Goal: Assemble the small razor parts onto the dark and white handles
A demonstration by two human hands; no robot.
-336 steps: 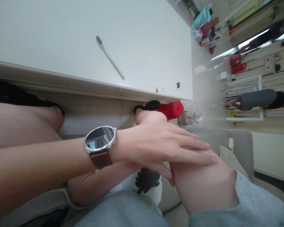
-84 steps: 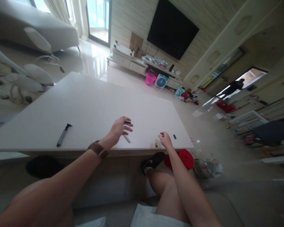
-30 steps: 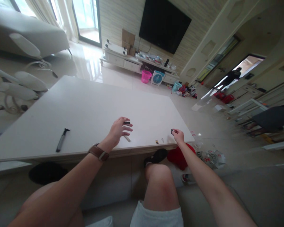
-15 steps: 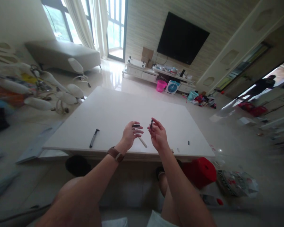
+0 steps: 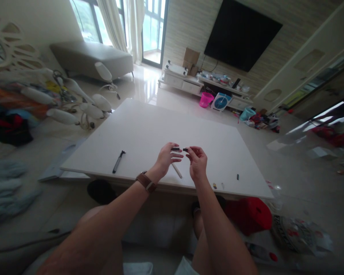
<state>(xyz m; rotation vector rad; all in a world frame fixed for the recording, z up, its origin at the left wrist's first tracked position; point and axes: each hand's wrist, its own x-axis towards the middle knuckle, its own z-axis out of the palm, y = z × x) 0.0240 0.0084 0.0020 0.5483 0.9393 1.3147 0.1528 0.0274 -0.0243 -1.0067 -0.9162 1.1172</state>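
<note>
Over the near part of the white table [image 5: 172, 122], my left hand [image 5: 166, 157] pinches a small black bar-shaped piece [image 5: 175, 149], its lower fingers stretched out. Facing it, my right hand [image 5: 198, 159] holds another small black piece [image 5: 185, 150] between thumb and fingertips. The two pieces point at each other with a narrow gap between them; their exact kind is too small to tell. Beneath my hands lies a pale, thin stick-like item [image 5: 177, 171]. To the left, a black and grey handled tool [image 5: 119, 162] rests on the tabletop.
Near the right front edge lie a small dark piece [image 5: 237, 177] and a tiny yellowish item [image 5: 215, 186]. A red stool-like object [image 5: 250, 215] and a plastic bag [image 5: 299, 233] stand below that edge. At left, a lamp with white shades [image 5: 63, 116] stands beside the table.
My right hand has turned its black piece from upright to level and brought it close to the left one. The whole view has shifted a little.
</note>
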